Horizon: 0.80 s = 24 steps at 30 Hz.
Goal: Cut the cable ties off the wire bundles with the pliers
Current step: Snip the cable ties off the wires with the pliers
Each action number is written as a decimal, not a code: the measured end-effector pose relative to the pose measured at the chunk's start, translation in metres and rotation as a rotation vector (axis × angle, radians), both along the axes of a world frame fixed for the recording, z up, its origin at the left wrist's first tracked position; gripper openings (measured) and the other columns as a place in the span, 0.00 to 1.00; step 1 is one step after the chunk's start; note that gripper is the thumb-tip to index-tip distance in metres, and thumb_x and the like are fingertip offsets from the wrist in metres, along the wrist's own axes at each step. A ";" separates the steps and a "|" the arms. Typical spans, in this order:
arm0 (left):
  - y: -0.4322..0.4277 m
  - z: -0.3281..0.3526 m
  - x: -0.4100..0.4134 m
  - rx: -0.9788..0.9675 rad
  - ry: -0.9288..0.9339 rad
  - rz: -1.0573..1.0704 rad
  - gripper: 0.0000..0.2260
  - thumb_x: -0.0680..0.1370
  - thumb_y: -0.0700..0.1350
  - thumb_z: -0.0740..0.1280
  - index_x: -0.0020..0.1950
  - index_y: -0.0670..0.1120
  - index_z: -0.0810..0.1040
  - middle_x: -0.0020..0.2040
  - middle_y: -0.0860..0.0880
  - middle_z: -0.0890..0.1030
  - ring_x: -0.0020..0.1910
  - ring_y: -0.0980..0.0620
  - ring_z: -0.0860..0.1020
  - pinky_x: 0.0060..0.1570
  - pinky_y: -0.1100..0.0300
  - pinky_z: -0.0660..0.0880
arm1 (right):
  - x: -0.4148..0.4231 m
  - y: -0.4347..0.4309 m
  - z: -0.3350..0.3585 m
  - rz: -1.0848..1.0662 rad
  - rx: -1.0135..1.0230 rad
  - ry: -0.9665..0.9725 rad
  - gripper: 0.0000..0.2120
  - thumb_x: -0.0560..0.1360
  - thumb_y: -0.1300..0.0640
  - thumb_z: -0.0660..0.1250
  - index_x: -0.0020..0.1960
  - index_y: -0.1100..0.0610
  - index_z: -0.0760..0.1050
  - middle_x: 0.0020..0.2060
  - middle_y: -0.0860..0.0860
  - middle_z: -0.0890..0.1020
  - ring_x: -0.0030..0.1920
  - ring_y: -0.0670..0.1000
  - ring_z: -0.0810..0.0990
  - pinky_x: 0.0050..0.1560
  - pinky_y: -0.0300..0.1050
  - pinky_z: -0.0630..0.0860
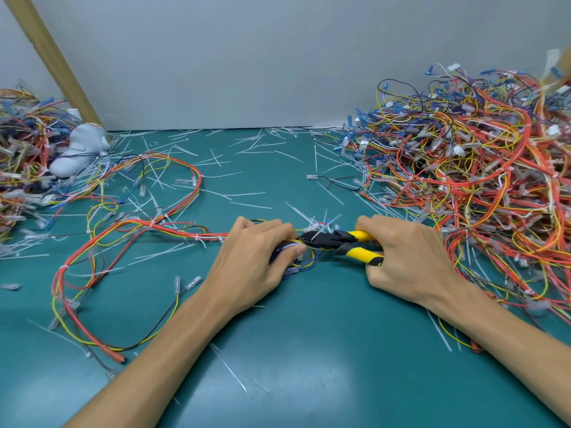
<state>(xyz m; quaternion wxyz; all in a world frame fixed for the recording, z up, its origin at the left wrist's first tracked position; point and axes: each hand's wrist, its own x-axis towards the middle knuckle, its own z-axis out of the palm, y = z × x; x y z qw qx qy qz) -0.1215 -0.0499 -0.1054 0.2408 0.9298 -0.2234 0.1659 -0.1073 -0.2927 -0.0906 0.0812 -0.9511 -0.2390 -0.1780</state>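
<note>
- Bundle [173, 230] trails leftward from the left fingers, its long axis running roughly left to right.
- Left hand [256, 257] curls round the bundle's end with the thumb pinching the wires, probably to steady them for the cut.
- Pliers [335, 241] lie left-right with the nose pointing left, just beside that thumb.
- Right hand [411, 257] has its fingers wrapped round the handles.

wire bundle [129, 239] lies on table [309, 350], pliers [343, 242] right, wire pile [482, 180] beyond.
</note>
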 end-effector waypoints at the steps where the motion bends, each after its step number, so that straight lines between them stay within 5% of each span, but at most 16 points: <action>1: 0.000 0.000 0.000 0.010 0.000 -0.001 0.10 0.80 0.53 0.60 0.43 0.51 0.75 0.36 0.57 0.73 0.35 0.53 0.70 0.46 0.53 0.67 | 0.000 0.000 0.000 -0.009 0.006 0.029 0.09 0.60 0.54 0.64 0.41 0.50 0.69 0.30 0.47 0.72 0.30 0.54 0.69 0.27 0.42 0.63; 14: -0.001 0.001 -0.001 -0.003 0.005 0.006 0.11 0.80 0.54 0.59 0.43 0.50 0.73 0.36 0.58 0.72 0.35 0.52 0.69 0.46 0.53 0.67 | -0.001 0.001 -0.001 -0.025 0.044 0.002 0.11 0.61 0.53 0.64 0.43 0.48 0.72 0.31 0.45 0.72 0.33 0.53 0.72 0.28 0.43 0.67; 20: -0.002 0.000 -0.001 -0.015 -0.012 0.031 0.11 0.80 0.53 0.60 0.42 0.49 0.74 0.36 0.55 0.75 0.35 0.53 0.69 0.46 0.52 0.68 | 0.000 0.001 0.000 0.017 0.072 -0.048 0.22 0.63 0.51 0.57 0.53 0.53 0.76 0.43 0.49 0.78 0.44 0.56 0.76 0.41 0.48 0.74; 24: -0.002 0.000 -0.001 -0.043 -0.020 0.047 0.11 0.80 0.54 0.60 0.41 0.50 0.73 0.35 0.57 0.73 0.33 0.56 0.63 0.45 0.53 0.66 | 0.000 0.000 0.000 -0.022 0.042 -0.017 0.15 0.60 0.54 0.60 0.47 0.52 0.73 0.35 0.47 0.75 0.38 0.55 0.74 0.33 0.47 0.72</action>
